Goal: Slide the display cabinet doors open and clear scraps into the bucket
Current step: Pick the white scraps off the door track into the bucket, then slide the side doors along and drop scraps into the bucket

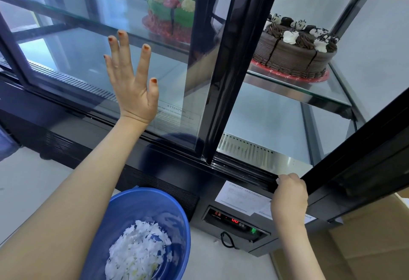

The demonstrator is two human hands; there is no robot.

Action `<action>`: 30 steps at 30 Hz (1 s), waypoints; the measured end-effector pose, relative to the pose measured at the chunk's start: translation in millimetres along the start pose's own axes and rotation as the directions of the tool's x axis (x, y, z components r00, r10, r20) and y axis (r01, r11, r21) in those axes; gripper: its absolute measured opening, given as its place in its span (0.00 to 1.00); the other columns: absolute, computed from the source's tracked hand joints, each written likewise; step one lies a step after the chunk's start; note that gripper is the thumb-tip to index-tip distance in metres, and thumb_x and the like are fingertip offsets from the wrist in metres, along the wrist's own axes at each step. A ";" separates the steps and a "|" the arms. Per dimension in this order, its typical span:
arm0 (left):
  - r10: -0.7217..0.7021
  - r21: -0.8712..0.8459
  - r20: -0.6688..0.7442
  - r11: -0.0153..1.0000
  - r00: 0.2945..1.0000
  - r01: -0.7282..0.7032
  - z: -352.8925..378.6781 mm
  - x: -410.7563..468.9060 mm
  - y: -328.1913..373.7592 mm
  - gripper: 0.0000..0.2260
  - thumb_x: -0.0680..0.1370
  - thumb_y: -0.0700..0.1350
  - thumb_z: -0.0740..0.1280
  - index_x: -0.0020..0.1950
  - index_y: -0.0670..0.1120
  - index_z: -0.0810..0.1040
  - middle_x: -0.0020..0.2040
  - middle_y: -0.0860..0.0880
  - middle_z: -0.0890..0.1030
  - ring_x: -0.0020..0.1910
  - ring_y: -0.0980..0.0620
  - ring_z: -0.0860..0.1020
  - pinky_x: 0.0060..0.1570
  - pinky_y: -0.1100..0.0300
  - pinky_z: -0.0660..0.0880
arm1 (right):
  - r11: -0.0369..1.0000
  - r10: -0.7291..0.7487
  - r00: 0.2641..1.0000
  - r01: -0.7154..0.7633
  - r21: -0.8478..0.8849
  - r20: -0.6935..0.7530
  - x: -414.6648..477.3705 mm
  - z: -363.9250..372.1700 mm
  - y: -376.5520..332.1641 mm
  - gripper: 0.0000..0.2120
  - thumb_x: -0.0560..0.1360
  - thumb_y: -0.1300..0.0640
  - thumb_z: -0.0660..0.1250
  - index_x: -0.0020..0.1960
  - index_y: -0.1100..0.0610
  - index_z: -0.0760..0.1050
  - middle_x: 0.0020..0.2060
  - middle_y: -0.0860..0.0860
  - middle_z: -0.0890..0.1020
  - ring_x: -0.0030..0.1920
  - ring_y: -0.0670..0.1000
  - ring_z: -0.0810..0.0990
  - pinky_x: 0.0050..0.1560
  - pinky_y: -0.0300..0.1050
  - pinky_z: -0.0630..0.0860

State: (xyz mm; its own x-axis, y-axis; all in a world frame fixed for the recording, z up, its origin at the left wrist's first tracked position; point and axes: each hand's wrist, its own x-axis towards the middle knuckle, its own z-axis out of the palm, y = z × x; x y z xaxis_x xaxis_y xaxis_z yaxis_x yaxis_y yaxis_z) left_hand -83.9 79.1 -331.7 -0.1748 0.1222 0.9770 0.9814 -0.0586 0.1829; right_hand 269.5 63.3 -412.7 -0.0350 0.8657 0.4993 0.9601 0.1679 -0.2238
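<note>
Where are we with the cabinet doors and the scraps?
Done: the sliding door is pushed left, leaving the chocolate cake side open, and the blue bucket already holds white scraps. In hand: the left hand is flat on the glass; the right hand is curled at the bottom track. Left: whether scraps remain inside isn't visible.

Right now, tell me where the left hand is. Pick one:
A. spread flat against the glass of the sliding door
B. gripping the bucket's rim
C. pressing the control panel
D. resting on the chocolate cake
A: the left hand is open, fingers spread, palm against the glass door, well above the blue bucket, while the right hand is curled at the cabinet's bottom track.
</note>
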 end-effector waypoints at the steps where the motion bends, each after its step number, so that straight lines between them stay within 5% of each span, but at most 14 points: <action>1: -0.001 -0.002 0.000 1.000 1.000 0.001 0.2 0.0 0.1 0.22 0.81 0.55 0.43 0.75 0.59 0.48 0.70 0.31 0.59 0.75 0.52 0.44 0.72 0.43 0.47 | 0.997 -0.014 0.999 0.018 0.076 -0.044 1.0 -0.1 1.5 0.21 0.46 0.90 0.66 0.26 0.66 0.74 0.25 0.60 0.72 0.27 0.55 0.68 0.27 0.33 0.57; 3: -0.001 -0.002 -0.005 1.000 1.000 0.001 0.1 -0.1 -0.1 0.22 0.81 0.55 0.43 0.75 0.59 0.48 0.70 0.32 0.58 0.75 0.52 0.44 0.72 0.43 0.47 | 0.981 -0.081 0.986 0.104 0.165 -0.145 3.6 -1.9 -0.5 0.20 0.50 0.88 0.67 0.33 0.68 0.78 0.28 0.61 0.77 0.29 0.57 0.73 0.27 0.39 0.65; 6: 0.001 -0.004 -0.007 1.000 1.000 -0.001 -0.2 0.3 -0.4 0.22 0.81 0.55 0.43 0.75 0.60 0.48 0.70 0.32 0.58 0.75 0.53 0.43 0.72 0.43 0.47 | 0.893 -0.188 0.963 0.250 0.374 -0.193 -3.5 -7.9 -26.7 0.11 0.63 0.78 0.70 0.41 0.66 0.81 0.37 0.56 0.82 0.38 0.57 0.80 0.46 0.31 0.69; 12: -0.005 0.000 -0.006 1.000 1.000 0.005 -0.6 0.0 0.7 0.22 0.81 0.56 0.43 0.75 0.60 0.47 0.70 0.32 0.58 0.75 0.53 0.44 0.72 0.43 0.47 | 0.621 -0.300 0.943 0.079 0.780 0.144 -51.5 7.2 -90.7 0.07 0.71 0.67 0.68 0.45 0.59 0.82 0.42 0.43 0.80 0.46 0.40 0.78 0.48 0.31 0.73; 16: -0.007 -0.001 0.004 1.000 1.000 0.007 -0.9 1.4 1.7 0.22 0.81 0.56 0.42 0.75 0.60 0.48 0.70 0.31 0.59 0.75 0.42 0.50 0.72 0.43 0.47 | 0.577 -0.421 0.868 0.032 0.816 0.264 -76.9 25.1 -115.1 0.07 0.72 0.69 0.68 0.46 0.62 0.82 0.42 0.40 0.75 0.44 0.36 0.76 0.45 0.28 0.72; 20: -0.011 0.004 0.002 1.000 1.000 0.011 -1.0 1.5 1.6 0.22 0.81 0.56 0.42 0.75 0.61 0.47 0.71 0.33 0.58 0.75 0.52 0.44 0.72 0.43 0.47 | 0.579 -0.462 0.814 -0.024 0.815 0.352 -86.4 34.4 -121.6 0.07 0.73 0.69 0.68 0.47 0.62 0.83 0.42 0.47 0.81 0.43 0.35 0.77 0.46 0.28 0.73; 23: -0.013 0.001 0.008 1.000 1.000 0.013 -0.5 1.6 2.1 0.22 0.81 0.56 0.42 0.75 0.60 0.47 0.71 0.34 0.57 0.75 0.50 0.46 0.72 0.43 0.47 | 0.606 -0.465 0.792 -0.042 0.795 0.396 -85.8 34.4 -120.4 0.10 0.74 0.69 0.67 0.53 0.61 0.82 0.48 0.53 0.83 0.48 0.34 0.78 0.52 0.27 0.72; 26: -0.006 0.000 0.009 1.000 1.000 0.006 -0.3 1.9 2.3 0.22 0.81 0.56 0.42 0.75 0.60 0.47 0.70 0.33 0.58 0.73 0.38 0.52 0.72 0.43 0.47 | 0.626 -0.541 0.799 0.175 0.760 0.262 -76.7 30.9 -117.7 0.13 0.73 0.70 0.65 0.54 0.62 0.81 0.51 0.54 0.83 0.57 0.43 0.77 0.60 0.29 0.68; 30: 0.001 0.012 0.010 1.000 1.000 -0.001 -0.3 1.3 2.4 0.22 0.81 0.56 0.42 0.75 0.60 0.48 0.70 0.33 0.58 0.73 0.35 0.53 0.72 0.44 0.46 | 0.547 -0.626 0.757 0.597 0.587 -0.186 -45.8 7.4 -120.4 0.13 0.79 0.65 0.57 0.52 0.66 0.80 0.52 0.59 0.81 0.60 0.55 0.73 0.67 0.38 0.65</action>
State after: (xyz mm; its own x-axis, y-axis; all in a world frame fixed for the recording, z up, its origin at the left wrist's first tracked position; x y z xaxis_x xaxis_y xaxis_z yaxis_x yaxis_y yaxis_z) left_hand -81.9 78.9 -329.9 -0.1731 0.1324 0.9760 0.9824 -0.0469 0.1806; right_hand 153.4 6.9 -414.9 -0.5758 0.4625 0.6742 0.3415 0.8853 -0.3157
